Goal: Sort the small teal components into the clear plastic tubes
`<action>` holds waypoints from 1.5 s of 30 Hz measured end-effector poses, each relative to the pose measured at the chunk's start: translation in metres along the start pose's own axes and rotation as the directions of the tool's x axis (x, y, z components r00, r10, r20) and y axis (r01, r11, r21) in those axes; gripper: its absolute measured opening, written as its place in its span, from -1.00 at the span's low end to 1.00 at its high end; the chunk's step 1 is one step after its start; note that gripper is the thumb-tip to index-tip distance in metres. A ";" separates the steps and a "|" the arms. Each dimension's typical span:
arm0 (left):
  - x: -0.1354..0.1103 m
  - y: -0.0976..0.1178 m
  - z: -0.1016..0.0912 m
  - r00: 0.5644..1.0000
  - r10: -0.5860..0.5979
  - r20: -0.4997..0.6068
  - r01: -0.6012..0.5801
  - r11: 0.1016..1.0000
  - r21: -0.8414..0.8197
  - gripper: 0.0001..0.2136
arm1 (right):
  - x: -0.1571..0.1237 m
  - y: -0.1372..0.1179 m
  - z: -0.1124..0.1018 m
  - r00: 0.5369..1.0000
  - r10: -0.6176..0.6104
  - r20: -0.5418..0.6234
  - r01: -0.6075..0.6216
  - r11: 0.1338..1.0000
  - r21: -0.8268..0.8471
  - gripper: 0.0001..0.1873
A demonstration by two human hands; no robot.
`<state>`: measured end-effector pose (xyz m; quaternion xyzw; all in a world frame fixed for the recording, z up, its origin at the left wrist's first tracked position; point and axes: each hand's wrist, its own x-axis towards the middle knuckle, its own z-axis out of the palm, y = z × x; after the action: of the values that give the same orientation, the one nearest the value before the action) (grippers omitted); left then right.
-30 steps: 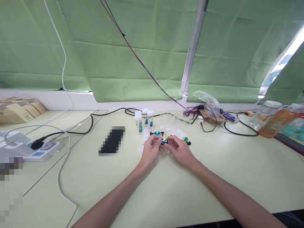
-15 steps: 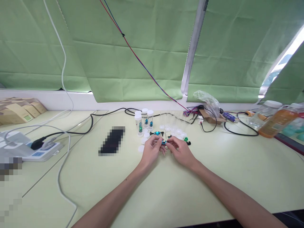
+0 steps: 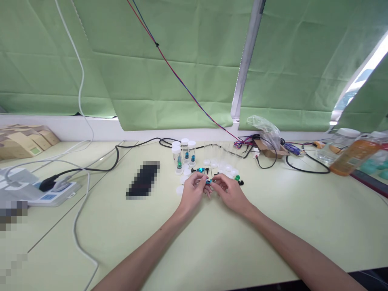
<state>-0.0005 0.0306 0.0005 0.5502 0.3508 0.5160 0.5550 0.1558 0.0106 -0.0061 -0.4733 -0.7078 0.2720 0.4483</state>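
A small shiny blue part [image 3: 208, 182] sits between my two hands, too small to name more exactly. My left hand [image 3: 194, 189] pinches its left end between thumb and fingers. The fingertips of my right hand [image 3: 228, 190] are closed on its right end. Just beyond my fingers lie more shiny blue pieces [image 3: 200, 170] and small black pieces [image 3: 207, 171]. A green piece [image 3: 237, 178] and a black knob-like piece [image 3: 241, 182] lie past my right hand. Round white caps [image 3: 180, 190] are scattered about.
Clear tubes with white caps [image 3: 191, 150] stand behind, holding blue or green parts. More clear tubes [image 3: 222, 155] stand uncapped to their right. A blurred dark rectangle [image 3: 143, 180] lies left. A power strip [image 3: 57, 196] with cables is far left; bottles [image 3: 353, 157] stand far right.
The small blue part has shifted and turned very slightly between my fingertips. Both hands keep nearly the same place and grip.
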 end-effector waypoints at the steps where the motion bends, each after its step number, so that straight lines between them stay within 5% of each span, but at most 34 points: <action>1: 0.000 0.000 0.000 1.000 0.004 0.003 -0.004 1.000 0.001 -0.73 | 0.000 -0.001 0.000 1.000 -0.002 -0.007 0.002 1.000 0.005 -0.75; 12: 0.000 -0.001 0.000 1.000 -0.006 0.010 0.006 1.000 0.002 -0.73 | 0.000 0.000 -0.001 0.999 -0.050 -0.001 0.050 0.999 -0.003 -0.83; 27: 0.000 0.001 0.002 1.000 -0.007 0.019 0.007 1.000 -0.001 -0.72 | 0.000 0.002 0.000 0.999 -0.048 0.023 0.049 0.997 -0.054 -0.60; 45: 0.000 0.001 0.001 1.000 -0.015 0.006 0.015 1.000 0.000 -0.73 | 0.000 0.001 0.001 0.999 -0.049 0.016 0.049 0.999 -0.001 -0.81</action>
<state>0.0008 0.0301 0.0012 0.5490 0.3532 0.5104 0.5597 0.1556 0.0105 -0.0072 -0.4540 -0.7228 0.2643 0.4489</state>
